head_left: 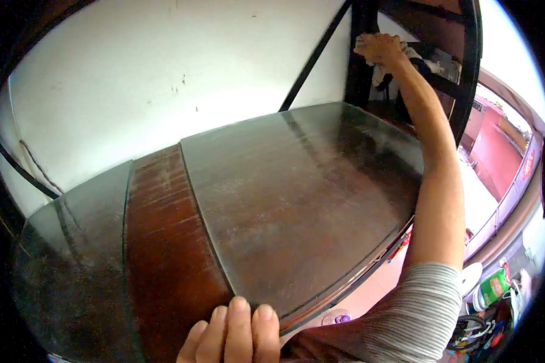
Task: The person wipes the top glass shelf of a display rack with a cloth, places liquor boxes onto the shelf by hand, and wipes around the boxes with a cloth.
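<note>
My right arm, in a striped grey sleeve, reaches far up and to the right. At its end my right hand [380, 48] is closed on a pale, crumpled cloth [378, 74], which it presses against a black metal post [361, 75]. Part of the cloth is hidden behind the fingers. At the bottom, my left hand [235, 333] rests its fingertips on the near edge of a dark reddish-brown wooden tabletop [163, 242], beside a glass sheet's edge. Its fingers lie stretched out and hold nothing; the thumb is out of view.
Two glass sheets, a large one [303, 199] and a left one [72, 260], cover the tabletop with bare wood between them. A white wall [163, 72] with a diagonal black bar [315, 57] stands behind. At right are a black shelf frame [466, 72] and floor clutter [490, 296].
</note>
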Available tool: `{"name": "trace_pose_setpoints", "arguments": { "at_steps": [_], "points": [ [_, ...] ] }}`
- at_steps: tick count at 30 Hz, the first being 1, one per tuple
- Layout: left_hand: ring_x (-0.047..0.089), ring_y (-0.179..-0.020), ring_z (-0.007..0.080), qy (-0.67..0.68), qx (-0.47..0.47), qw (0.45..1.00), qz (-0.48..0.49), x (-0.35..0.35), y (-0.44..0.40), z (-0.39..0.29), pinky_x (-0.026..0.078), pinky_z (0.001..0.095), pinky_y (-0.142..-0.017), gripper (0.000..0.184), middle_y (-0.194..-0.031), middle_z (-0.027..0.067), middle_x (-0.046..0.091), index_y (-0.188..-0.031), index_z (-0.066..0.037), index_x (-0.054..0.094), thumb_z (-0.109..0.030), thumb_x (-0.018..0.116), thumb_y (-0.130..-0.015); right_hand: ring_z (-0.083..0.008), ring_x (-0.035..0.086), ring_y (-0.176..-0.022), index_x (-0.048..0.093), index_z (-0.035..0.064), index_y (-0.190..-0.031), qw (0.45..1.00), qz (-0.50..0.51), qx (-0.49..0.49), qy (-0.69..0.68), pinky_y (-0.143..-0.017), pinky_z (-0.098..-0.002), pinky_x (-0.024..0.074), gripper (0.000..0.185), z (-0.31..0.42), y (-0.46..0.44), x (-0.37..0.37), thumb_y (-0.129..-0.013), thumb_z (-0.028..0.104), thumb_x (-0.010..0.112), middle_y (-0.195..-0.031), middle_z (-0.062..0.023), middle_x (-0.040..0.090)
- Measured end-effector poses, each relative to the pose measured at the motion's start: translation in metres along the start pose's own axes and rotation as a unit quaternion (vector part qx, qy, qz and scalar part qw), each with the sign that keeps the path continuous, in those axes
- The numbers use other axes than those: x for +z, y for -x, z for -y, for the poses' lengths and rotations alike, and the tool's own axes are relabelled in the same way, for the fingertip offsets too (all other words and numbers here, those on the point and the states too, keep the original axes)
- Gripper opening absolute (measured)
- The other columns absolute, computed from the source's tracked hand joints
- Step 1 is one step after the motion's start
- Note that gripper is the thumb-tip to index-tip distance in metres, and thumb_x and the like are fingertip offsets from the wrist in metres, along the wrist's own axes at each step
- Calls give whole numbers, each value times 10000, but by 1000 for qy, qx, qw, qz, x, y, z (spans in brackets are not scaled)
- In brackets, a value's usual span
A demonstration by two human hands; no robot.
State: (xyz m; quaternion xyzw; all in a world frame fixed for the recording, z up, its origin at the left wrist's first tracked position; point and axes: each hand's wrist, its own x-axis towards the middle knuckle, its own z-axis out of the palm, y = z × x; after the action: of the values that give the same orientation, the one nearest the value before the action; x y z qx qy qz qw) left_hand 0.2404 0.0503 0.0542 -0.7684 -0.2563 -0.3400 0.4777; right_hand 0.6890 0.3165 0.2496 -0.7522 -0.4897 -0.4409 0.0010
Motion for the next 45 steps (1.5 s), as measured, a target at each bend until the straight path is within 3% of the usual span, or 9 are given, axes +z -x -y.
{"name": "trace_pose_setpoints", "arguments": {
  "at_steps": [9,15,18,26,28,30,33,41,45],
  "points": [
    [619,-852,161,24,-75,996,41,-10,-6,-4,475,264,-768,270,-1020,36,651,-1121,-93,617,-238,437,-980,-340,519,-1157,524,250,-1275,995,46,16,-88,-959,-456,427,552,-33,49,-46,-749,347,663,-1233,-109,566],
    [602,-811,274,45,-65,997,23,-5,-4,-8,473,360,-679,352,-972,150,625,-1042,22,613,-293,535,-905,-284,584,-1061,583,222,-1141,992,-47,61,103,-837,-455,475,414,-57,117,-62,-803,460,608,-1114,-86,614],
    [598,-818,276,45,-59,997,-3,2,2,-7,474,365,-684,357,-984,162,615,-1043,26,613,-292,537,-901,-264,577,-1020,568,203,-1144,985,-62,34,157,-772,-444,467,401,-46,119,-50,-771,317,662,-1099,-67,603],
    [613,-775,219,54,-104,992,-38,-1,-4,-11,478,317,-666,152,-917,104,630,-975,-41,632,-103,569,-851,-274,525,-1092,536,188,-1212,994,-70,-30,83,-853,-426,464,437,-69,113,-43,-787,238,623,-1146,-127,573],
    [563,-840,298,106,-115,988,-18,-3,-2,-12,415,390,-687,433,-1027,147,583,-1089,14,581,-141,686,-697,-265,484,-1143,467,220,-1292,961,-214,-85,152,-907,-432,435,501,-85,113,0,-814,249,612,-1210,-112,528],
    [561,-847,286,101,-112,988,-37,0,0,-14,412,382,-679,448,-1022,141,586,-1089,13,582,-141,698,-684,-259,442,-1185,404,252,-1342,989,-35,-53,131,-932,-434,406,561,-69,124,-39,-822,243,614,-1266,-106,480],
    [557,-848,272,86,-110,990,-34,1,1,-15,415,372,-683,443,-1021,127,591,-1088,2,589,-142,708,-686,-246,446,-1185,459,271,-1296,959,-115,-96,239,-892,-423,414,545,-67,141,-35,-796,176,655,-1221,-104,511],
    [553,-870,267,95,-106,990,-23,0,1,-17,419,369,-715,421,-1055,116,593,-1112,-3,585,-126,698,-725,-270,574,-990,570,206,-1141,959,-236,-153,26,-796,-418,480,426,-65,195,-45,-739,124,686,-1067,-122,596],
    [556,-873,276,110,-103,988,-18,-1,1,-15,421,373,-729,405,-1050,129,595,-1106,9,585,-123,692,-738,-331,622,-853,549,89,-1154,980,47,-42,-191,-737,-450,491,439,-46,227,-35,-802,329,650,-954,-203,635]
  ]
}}
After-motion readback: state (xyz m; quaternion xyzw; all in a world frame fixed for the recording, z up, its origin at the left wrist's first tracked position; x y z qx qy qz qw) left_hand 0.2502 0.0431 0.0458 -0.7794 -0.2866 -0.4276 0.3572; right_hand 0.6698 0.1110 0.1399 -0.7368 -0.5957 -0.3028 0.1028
